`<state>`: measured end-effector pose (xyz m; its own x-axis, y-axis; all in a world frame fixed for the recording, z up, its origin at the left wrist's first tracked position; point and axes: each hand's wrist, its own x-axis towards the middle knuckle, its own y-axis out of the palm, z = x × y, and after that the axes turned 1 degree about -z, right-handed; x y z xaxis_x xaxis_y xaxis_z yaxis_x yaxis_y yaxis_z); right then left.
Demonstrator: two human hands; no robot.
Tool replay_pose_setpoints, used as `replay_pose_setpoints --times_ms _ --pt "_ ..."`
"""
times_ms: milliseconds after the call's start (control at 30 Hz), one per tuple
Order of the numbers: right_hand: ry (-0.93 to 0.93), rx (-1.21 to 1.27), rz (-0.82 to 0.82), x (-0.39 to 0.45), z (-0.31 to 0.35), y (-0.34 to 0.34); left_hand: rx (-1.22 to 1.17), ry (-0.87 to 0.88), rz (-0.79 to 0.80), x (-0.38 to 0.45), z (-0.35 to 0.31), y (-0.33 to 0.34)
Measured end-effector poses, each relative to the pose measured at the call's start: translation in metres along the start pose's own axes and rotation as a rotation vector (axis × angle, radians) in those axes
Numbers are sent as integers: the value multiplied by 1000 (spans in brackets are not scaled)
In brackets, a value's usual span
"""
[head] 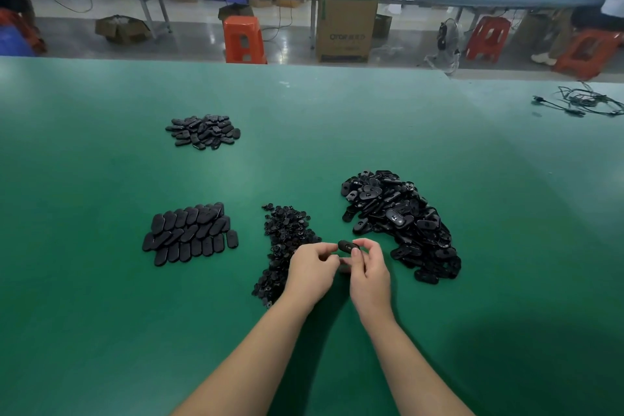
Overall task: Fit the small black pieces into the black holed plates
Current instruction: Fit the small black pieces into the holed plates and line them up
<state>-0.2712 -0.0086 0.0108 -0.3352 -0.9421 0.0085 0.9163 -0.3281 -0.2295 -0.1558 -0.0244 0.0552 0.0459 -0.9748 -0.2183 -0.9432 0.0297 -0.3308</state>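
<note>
Two hands hold one black plate above the green worktop.

The left hand (pixel 312 268) and the right hand (pixel 368 268) meet over the middle of the worktop (pixel 101 314), toward its near edge, fingers curled in and pinching a single black plate (pixel 347 245) between their tips; whether a small piece sits in it cannot be told. Just beside the left hand, partly under it, lies a strip-shaped heap of small black pieces (pixel 287 236). Beside the right hand, toward the right edge, is a large loose pile of holed plates (pixel 398 219). Well to the left, a neat overlapping stack of plates (pixel 190 233) lies flat, and farther toward the far edge sits a smaller heap of plates (pixel 204 132). A tangle of cable (pixel 584 101) rests near the far right corner.
</note>
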Motion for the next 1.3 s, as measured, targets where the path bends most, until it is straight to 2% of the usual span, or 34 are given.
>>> replay_pose_setpoints --times_ms 200,533,733,900,1100,1300 --pt "-8 -33 11 0 3 -1 -197 -29 -12 -4 -10 -1" --pt "-44 -93 16 0 1 -1 -318 -41 59 -7 -13 1" --pt "-51 -40 40 1 0 0 -236 -3 17 -3 -8 -1" --pt "-133 -16 -72 0 4 -1 -168 -23 -41 0 -5 -3" --pt "37 103 -52 2 0 0 -214 -62 -46 0 -2 -3" --pt "-1 -55 -44 1 0 0 -82 -9 -75 0 -5 2"
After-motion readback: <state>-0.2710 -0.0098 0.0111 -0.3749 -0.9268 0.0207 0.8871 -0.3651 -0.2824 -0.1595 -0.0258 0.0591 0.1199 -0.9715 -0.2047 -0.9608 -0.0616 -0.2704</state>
